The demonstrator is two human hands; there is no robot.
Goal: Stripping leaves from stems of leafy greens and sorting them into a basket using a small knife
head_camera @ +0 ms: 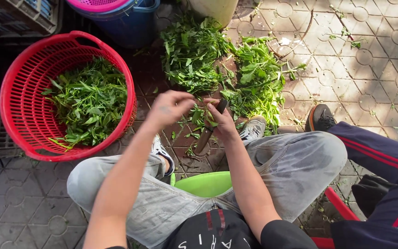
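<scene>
My right hand [222, 121] grips knife [207, 133] | left hand [171, 107] pinches stem [200, 115] closed | cut away from fingers, drop trimmed greens into red basket [19, 115].

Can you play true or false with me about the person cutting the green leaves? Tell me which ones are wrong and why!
1. The red basket has green leaves in it. True.
2. The right hand holds a knife. True.
3. The left hand rests inside the basket. False: it is raised beside the right hand, pinching a stem.
4. The leaf pile on the ground sits on grass. False: it lies on paving tiles.
</scene>
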